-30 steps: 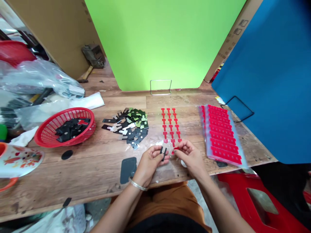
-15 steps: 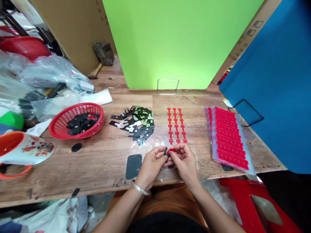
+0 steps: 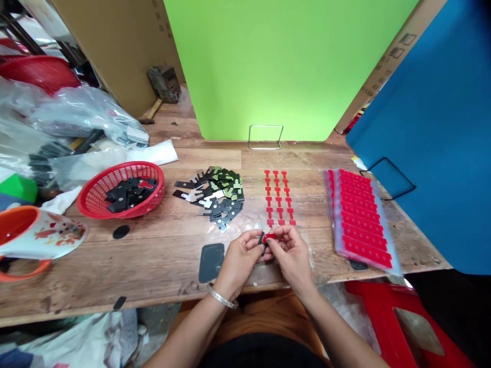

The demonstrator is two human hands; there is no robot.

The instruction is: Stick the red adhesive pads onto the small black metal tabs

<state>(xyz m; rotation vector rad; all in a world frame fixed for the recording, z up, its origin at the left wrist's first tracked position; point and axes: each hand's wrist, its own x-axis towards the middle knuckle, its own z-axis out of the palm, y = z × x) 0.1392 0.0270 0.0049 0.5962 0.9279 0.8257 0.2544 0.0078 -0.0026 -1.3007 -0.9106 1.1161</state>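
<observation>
My left hand [image 3: 238, 261] is closed on a small black flat piece [image 3: 262, 238] near the table's front edge. With closed fingers, my right hand [image 3: 294, 258] pinches a red T-shaped piece [image 3: 270, 237] against that black piece. Fingertips cover much of both. Just beyond my hands lie rows of red T-shaped pieces [image 3: 279, 200] on a clear sheet. To their left spreads a pile of black and shiny flat pieces with notched ends [image 3: 226, 207]. A red basket [image 3: 90, 202] farther left holds more black pieces, one with red on it.
Clear sheets of red pieces [image 3: 364, 225] are stacked at the right. Green [image 3: 264, 66] and blue [image 3: 433, 128] boards stand behind the table [image 3: 161, 276]. An orange and white mug [image 3: 57, 237] and plastic bags [image 3: 76, 112] are at left. A red stool [image 3: 383, 306] stands below right.
My hands stay in nearly the same place, the right fingers shifting very slightly on the red piece. Nothing else on the table has moved.
</observation>
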